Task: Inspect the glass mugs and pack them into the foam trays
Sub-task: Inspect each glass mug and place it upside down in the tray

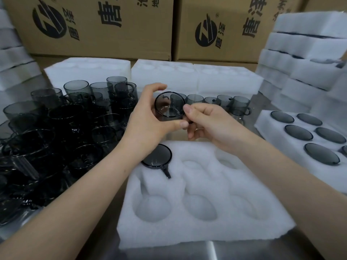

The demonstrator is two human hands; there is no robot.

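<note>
Both hands hold one smoky grey glass mug [169,106] in the air above the far edge of the near foam tray [206,233]. The mug is tipped on its side, so one round end faces the camera. The left hand [148,117] cups it from the left, thumb pressed beneath and fingers arched over the top. The right hand [210,122] pinches its right edge between thumb and curled fingers, which hide whatever part of the mug lies behind them. The near foam tray lies on the metal desk [225,250] and has six round pockets in two rows of three. A second mug [156,155] sits sunk in the far-left pocket, partly under the left wrist, its handle lying in the slot that runs toward the near right; the other five pockets show bare foam. To the left, a dense pile of mugs [56,128] covers the desk, some upright and some stacked on others. A short row of mugs [234,103] stands upright just behind the hands. On the right, a filled tray [266,121] shows dark glass discs flush in its pockets. Behind the mugs lie more white foam blocks [197,76], and tall foam stacks [300,53] rise along the right side, with another at the left edge. Printed cardboard boxes [93,25] form the back wall.
</note>
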